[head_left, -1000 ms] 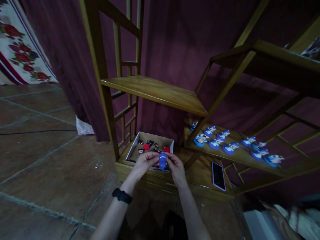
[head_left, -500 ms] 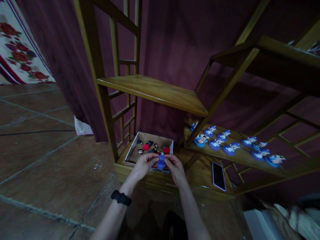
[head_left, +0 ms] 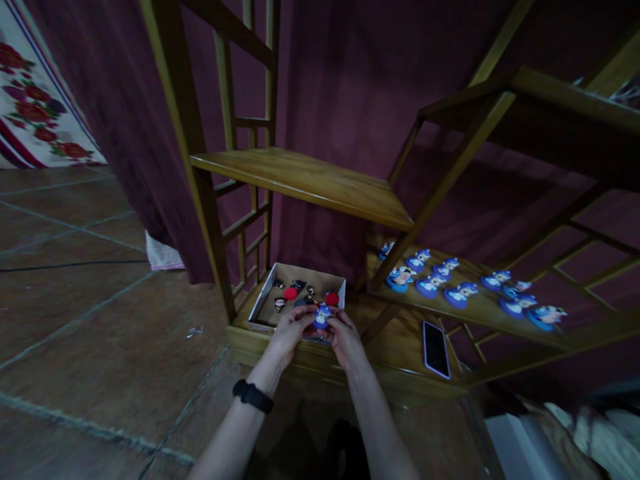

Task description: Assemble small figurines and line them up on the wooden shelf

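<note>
Between my two hands is a small purple-and-white figurine, held at its sides by the fingertips. My left hand grips it from the left, with a black band on that wrist. From the other side my right hand has its fingers closed on the same figurine. Just beyond and beneath the hands lies a shallow cardboard box with several small dark and red figurines in it. One dark-haired figurine lies near its left side. My hands cover the box's front edge.
Several purple and blue figurines stand on a wooden shelf to the right. A phone lies on the low wooden ledge. Above the box juts a wooden shelf board. A dark red curtain hangs behind.
The figurine has been turned in my fingers: its plain purple side faced me before, and now its white-and-purple detailed side shows. Both hands stay in front of the box.
</note>
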{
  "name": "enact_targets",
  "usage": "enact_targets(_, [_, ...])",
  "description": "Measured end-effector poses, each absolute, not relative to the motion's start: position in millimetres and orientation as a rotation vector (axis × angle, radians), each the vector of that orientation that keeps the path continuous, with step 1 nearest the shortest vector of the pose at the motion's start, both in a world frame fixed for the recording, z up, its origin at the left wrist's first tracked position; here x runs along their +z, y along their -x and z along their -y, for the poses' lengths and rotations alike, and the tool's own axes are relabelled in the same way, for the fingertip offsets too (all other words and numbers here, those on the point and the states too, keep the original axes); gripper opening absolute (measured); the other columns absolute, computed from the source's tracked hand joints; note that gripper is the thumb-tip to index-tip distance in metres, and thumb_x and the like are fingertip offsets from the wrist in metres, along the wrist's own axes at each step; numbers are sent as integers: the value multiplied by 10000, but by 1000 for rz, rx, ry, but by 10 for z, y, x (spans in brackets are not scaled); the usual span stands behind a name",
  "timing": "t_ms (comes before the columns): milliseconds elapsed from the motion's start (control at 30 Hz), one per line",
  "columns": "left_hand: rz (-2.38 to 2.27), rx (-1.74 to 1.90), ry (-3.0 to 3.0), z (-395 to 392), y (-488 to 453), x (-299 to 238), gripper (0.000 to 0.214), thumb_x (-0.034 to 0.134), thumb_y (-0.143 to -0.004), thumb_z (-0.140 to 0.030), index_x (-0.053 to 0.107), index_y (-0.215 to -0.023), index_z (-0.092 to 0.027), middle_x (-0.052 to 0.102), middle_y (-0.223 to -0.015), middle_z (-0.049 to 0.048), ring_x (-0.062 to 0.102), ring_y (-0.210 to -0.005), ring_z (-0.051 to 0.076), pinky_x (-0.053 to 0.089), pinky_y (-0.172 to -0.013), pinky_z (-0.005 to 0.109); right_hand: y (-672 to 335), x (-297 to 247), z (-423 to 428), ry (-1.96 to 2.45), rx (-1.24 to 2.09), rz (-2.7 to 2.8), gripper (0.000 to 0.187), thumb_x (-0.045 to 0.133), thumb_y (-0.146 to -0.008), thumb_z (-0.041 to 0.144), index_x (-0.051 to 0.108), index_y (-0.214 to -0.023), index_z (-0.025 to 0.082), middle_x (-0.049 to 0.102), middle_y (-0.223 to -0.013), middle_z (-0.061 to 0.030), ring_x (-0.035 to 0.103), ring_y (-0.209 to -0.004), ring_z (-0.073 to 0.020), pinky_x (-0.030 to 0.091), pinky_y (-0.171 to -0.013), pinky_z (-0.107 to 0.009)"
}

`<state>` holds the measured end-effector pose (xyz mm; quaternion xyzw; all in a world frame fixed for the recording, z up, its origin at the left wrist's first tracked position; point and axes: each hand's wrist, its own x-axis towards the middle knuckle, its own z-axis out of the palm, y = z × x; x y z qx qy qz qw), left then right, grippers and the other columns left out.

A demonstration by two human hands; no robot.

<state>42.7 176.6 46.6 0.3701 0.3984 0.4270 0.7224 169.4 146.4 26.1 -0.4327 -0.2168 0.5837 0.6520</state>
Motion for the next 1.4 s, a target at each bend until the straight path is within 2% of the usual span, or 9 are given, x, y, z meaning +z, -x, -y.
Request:
enact_targets(133, [-809, 904, -744, -1765, -408, 478, 368, 753, -589, -195, 647, -936, -135, 684, -774, 76, 635, -610, 148, 515, -596, 267, -1716, 251, -1461, 972, 1312, 490, 223, 694, -609, 202, 633, -823, 192, 668, -824, -5, 610, -704, -118, 520, -590, -225])
enact_targets(367, [-800, 953, -677, -1796, -427, 391, 356, 756, -583, -136, 625, -914, -120, 673, -694, 52, 631, -543, 131, 528, -574, 251, -1669, 303, -1447, 931, 1358, 600, 348, 737, -579, 199, 649, -916, 194, 675, -888, -15, 613, -746, -125, 491, -663, -238])
enact_targets(667, [-824, 1007, -640, -1796, -472, 331, 332, 745, -574, -78, 630, -885, -95, 662, -626, 44, 619, -506, 126, 518, -530, 229, -1656, 245, -1471, 995, 1290, 642, 361, 733, -575, 206, 642, -922, 172, 683, -838, -20, 608, -723, -144, 472, -668, -265])
enact_targets(900, [-823, 989, -627, -1795, -489, 335, 333, 760, -570, -111, 630, -876, -99, 680, -701, 67, 634, -545, 135, 534, -576, 255, -1673, 221, -1489, 999, 1266, 577, 336, 753, -549, 224, 660, -868, 173, 672, -859, -12, 601, -729, -136, 472, -674, -262])
enact_targets(1167, [-915, 1013, -703, -1760, -571, 272, 321, 786, -535, -185, 615, -797, -112, 663, -625, 35, 613, -491, 126, 508, -519, 239, -1679, 175, -1461, 1057, 1207, 629, 274, 717, -568, 243, 665, -827, 169, 669, -801, -9, 592, -695, -139, 476, -625, -253])
enact_targets(1400, [-1008, 1097, -818, -1435, -653, 205, 208, 771, -510, -149, 609, -636, -114, 615, -505, -20, 555, -413, 89, 436, -434, 176, -1642, 172, -1120, 1095, 1214, 691, 229, 679, -578, 249, 676, -787, 156, 677, -707, -9, 579, -587, -135, 480, -582, -262])
